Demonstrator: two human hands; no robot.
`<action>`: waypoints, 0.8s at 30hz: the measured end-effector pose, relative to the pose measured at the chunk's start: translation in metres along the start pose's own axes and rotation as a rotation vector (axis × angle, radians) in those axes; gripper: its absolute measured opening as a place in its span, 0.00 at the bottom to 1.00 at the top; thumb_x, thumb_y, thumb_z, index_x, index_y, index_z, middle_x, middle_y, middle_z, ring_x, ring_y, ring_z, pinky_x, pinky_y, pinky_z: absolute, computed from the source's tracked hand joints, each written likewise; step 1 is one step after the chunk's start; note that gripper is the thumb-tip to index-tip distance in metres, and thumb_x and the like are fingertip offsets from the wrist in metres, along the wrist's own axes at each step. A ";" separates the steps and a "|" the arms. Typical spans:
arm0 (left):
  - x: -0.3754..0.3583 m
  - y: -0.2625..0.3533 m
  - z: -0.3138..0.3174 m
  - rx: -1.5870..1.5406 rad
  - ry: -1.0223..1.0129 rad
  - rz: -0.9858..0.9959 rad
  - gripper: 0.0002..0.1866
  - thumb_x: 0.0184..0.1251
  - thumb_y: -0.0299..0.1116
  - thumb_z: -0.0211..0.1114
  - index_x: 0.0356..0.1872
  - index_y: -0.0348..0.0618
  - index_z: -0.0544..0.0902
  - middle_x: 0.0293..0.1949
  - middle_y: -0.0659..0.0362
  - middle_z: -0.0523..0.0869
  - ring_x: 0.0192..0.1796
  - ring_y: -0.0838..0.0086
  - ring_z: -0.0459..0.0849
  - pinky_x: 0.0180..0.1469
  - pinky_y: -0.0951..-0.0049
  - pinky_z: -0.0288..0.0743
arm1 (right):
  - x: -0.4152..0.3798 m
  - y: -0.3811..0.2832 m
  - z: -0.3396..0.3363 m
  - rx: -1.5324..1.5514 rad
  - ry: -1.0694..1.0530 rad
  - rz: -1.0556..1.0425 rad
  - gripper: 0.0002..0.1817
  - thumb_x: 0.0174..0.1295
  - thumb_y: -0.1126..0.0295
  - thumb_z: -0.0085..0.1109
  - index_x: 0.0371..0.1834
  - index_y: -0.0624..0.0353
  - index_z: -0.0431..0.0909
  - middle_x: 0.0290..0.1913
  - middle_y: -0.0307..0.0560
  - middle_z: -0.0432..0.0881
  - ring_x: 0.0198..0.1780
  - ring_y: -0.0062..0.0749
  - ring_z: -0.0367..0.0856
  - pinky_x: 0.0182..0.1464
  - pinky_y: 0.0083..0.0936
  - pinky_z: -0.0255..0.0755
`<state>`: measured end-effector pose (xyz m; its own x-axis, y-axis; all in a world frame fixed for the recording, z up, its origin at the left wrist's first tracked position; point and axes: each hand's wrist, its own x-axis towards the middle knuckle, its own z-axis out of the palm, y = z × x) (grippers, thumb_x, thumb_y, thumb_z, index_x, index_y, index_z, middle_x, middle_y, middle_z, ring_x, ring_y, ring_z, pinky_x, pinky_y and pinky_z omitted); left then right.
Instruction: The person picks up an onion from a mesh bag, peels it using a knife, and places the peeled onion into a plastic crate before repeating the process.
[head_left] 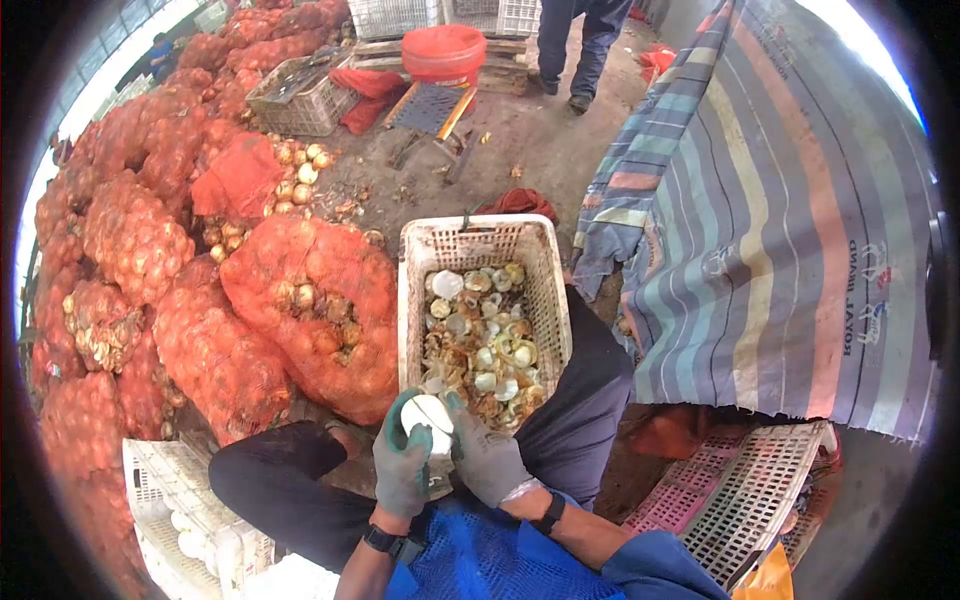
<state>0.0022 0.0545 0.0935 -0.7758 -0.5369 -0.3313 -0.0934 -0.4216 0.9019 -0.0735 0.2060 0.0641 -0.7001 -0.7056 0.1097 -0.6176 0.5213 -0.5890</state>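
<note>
A white peeled onion [428, 415] sits in my left hand [402, 470], whose gloved fingers wrap round its left side and front. My right hand [488, 462], also in a grey-green glove, is closed at the onion's right side, with its fingertips against it. Whether a small tool is inside the right hand is hidden. Just beyond both hands, between my legs, stands a white plastic crate [484, 228]. Onion skins and cut onion pieces [485, 340] cover its bottom.
Red mesh sacks of onions [310, 310] are piled along the left. A white crate [195, 490] with peeled onions stands by my left knee. Crates [740, 490] and a striped cloth [770, 220] are at right. Farther off are a stool [432, 108], a red tub [443, 52] and a person's legs [580, 45].
</note>
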 end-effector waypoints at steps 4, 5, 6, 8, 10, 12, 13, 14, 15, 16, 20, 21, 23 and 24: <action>-0.006 0.005 0.002 -0.104 -0.007 -0.033 0.28 0.85 0.35 0.64 0.79 0.32 0.79 0.66 0.55 0.88 0.64 0.72 0.88 0.67 0.65 0.84 | 0.011 0.005 -0.004 -0.118 0.031 -0.085 0.26 0.75 0.70 0.64 0.75 0.63 0.75 0.45 0.55 0.88 0.38 0.51 0.93 0.37 0.44 0.85; -0.003 0.001 -0.005 0.292 -0.051 0.223 0.27 0.86 0.36 0.63 0.78 0.32 0.80 0.66 0.53 0.89 0.63 0.69 0.89 0.66 0.64 0.85 | 0.012 0.003 -0.005 -0.122 0.054 -0.106 0.23 0.73 0.71 0.66 0.69 0.63 0.77 0.42 0.54 0.86 0.38 0.52 0.92 0.36 0.44 0.84; 0.006 -0.001 -0.015 0.694 -0.096 0.470 0.26 0.87 0.37 0.63 0.77 0.31 0.80 0.66 0.51 0.89 0.61 0.66 0.91 0.66 0.64 0.85 | 0.014 0.008 -0.001 -0.144 0.073 -0.141 0.23 0.73 0.70 0.67 0.69 0.62 0.77 0.42 0.54 0.86 0.38 0.52 0.91 0.35 0.44 0.84; -0.011 -0.001 -0.015 0.677 -0.046 0.450 0.26 0.83 0.34 0.68 0.76 0.30 0.79 0.66 0.44 0.88 0.61 0.53 0.90 0.66 0.58 0.85 | 0.012 0.020 0.013 -0.163 0.090 -0.198 0.22 0.74 0.69 0.67 0.68 0.62 0.78 0.41 0.53 0.85 0.37 0.50 0.91 0.34 0.44 0.83; -0.017 0.000 -0.014 0.724 -0.032 0.449 0.27 0.80 0.30 0.72 0.74 0.28 0.78 0.67 0.38 0.87 0.61 0.39 0.90 0.67 0.51 0.85 | 0.018 0.023 0.007 -0.300 0.140 -0.274 0.26 0.76 0.70 0.65 0.75 0.65 0.78 0.39 0.53 0.83 0.33 0.45 0.86 0.32 0.42 0.80; -0.022 -0.029 -0.038 0.996 -0.001 0.606 0.28 0.74 0.24 0.76 0.73 0.31 0.80 0.65 0.42 0.89 0.66 0.45 0.89 0.70 0.49 0.83 | 0.025 0.043 0.015 -0.428 0.185 -0.230 0.38 0.76 0.75 0.60 0.91 0.62 0.70 0.34 0.48 0.83 0.28 0.37 0.82 0.30 0.37 0.78; -0.016 -0.008 -0.026 0.885 -0.062 0.534 0.28 0.74 0.24 0.76 0.73 0.32 0.80 0.65 0.45 0.89 0.66 0.49 0.89 0.70 0.51 0.84 | 0.021 0.052 0.019 -0.716 -0.032 -0.076 0.40 0.77 0.74 0.60 0.94 0.58 0.65 0.38 0.51 0.87 0.30 0.36 0.85 0.32 0.37 0.80; -0.010 0.013 -0.014 0.774 -0.114 0.458 0.28 0.74 0.23 0.76 0.74 0.33 0.81 0.65 0.47 0.89 0.67 0.52 0.90 0.69 0.53 0.84 | 0.034 0.062 0.021 -0.505 -0.312 0.236 0.42 0.78 0.72 0.60 0.95 0.58 0.61 0.47 0.57 0.91 0.36 0.44 0.92 0.38 0.42 0.85; -0.012 0.024 -0.008 0.755 -0.120 0.456 0.29 0.74 0.23 0.76 0.74 0.33 0.81 0.65 0.47 0.90 0.67 0.52 0.90 0.69 0.54 0.84 | 0.026 0.091 0.036 -0.296 -0.178 0.269 0.40 0.78 0.70 0.63 0.93 0.58 0.62 0.51 0.64 0.93 0.44 0.57 0.95 0.47 0.50 0.88; -0.014 0.029 -0.003 0.731 -0.122 0.457 0.29 0.74 0.23 0.76 0.74 0.33 0.81 0.65 0.46 0.90 0.67 0.52 0.90 0.69 0.55 0.84 | 0.031 0.086 0.029 -0.195 -0.035 0.250 0.37 0.78 0.69 0.64 0.89 0.59 0.66 0.49 0.65 0.93 0.45 0.61 0.95 0.49 0.53 0.88; -0.012 0.007 -0.016 0.751 -0.115 0.545 0.26 0.79 0.24 0.74 0.74 0.31 0.81 0.69 0.46 0.90 0.69 0.54 0.89 0.74 0.58 0.82 | 0.040 0.044 -0.011 0.162 0.068 0.279 0.28 0.79 0.68 0.66 0.80 0.61 0.76 0.45 0.68 0.92 0.45 0.64 0.94 0.50 0.57 0.86; -0.012 0.001 -0.016 0.640 -0.102 0.455 0.25 0.81 0.25 0.73 0.75 0.31 0.81 0.69 0.46 0.90 0.69 0.54 0.89 0.76 0.58 0.81 | 0.040 0.037 -0.018 0.219 0.058 0.271 0.30 0.78 0.68 0.67 0.81 0.59 0.75 0.47 0.68 0.92 0.46 0.64 0.94 0.50 0.55 0.87; -0.011 -0.006 -0.025 0.945 -0.105 0.556 0.27 0.82 0.27 0.75 0.77 0.32 0.79 0.71 0.48 0.90 0.71 0.57 0.89 0.77 0.58 0.81 | 0.031 0.028 -0.028 0.330 0.028 0.262 0.34 0.77 0.68 0.69 0.85 0.54 0.73 0.50 0.68 0.92 0.48 0.62 0.95 0.51 0.51 0.88; -0.011 -0.008 -0.026 0.988 -0.111 0.578 0.28 0.82 0.27 0.75 0.78 0.32 0.79 0.71 0.48 0.90 0.71 0.57 0.88 0.77 0.58 0.81 | 0.026 0.024 -0.033 0.311 0.016 0.236 0.33 0.76 0.69 0.70 0.83 0.57 0.74 0.51 0.67 0.92 0.48 0.61 0.95 0.51 0.50 0.89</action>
<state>0.0277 0.0450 0.0828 -0.9083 -0.3754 0.1843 -0.1162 0.6499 0.7511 -0.1185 0.2164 0.0791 -0.8170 -0.5748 -0.0463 -0.3027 0.4958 -0.8140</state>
